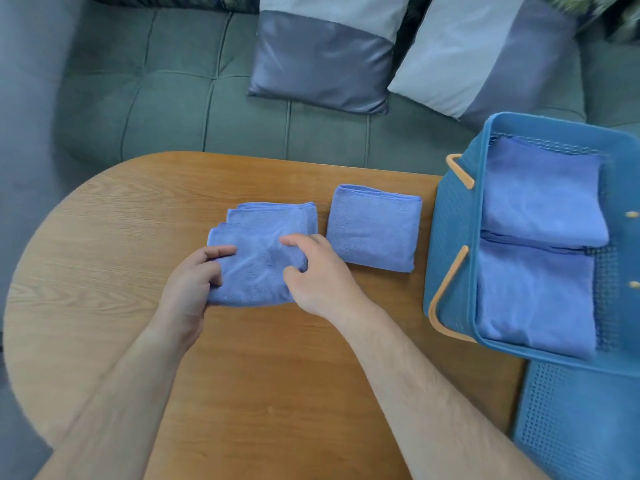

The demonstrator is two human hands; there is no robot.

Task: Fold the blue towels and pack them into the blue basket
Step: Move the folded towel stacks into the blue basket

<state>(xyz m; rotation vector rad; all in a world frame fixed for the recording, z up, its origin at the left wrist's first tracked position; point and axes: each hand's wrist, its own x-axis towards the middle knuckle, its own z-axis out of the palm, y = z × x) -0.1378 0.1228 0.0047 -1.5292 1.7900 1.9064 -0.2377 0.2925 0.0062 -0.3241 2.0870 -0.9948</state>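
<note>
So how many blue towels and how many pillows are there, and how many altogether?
Blue towels: 4, the held towel in the left hand and right hand, the folded towel beside it, the far towel and near towel in the blue basket.
Pillows: 2, the left pillow and right pillow.
Total: 6

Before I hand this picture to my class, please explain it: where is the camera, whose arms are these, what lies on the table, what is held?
No machine: a person's two bare arms, seen by one camera worn on the head, looking down. The left hand and right hand both grip a half-folded towel on the wooden table. Beside it, not touching, lies a finished folded towel. The blue basket at the right holds a far packed towel and a near packed towel. A sofa with cushions stands behind.
</note>
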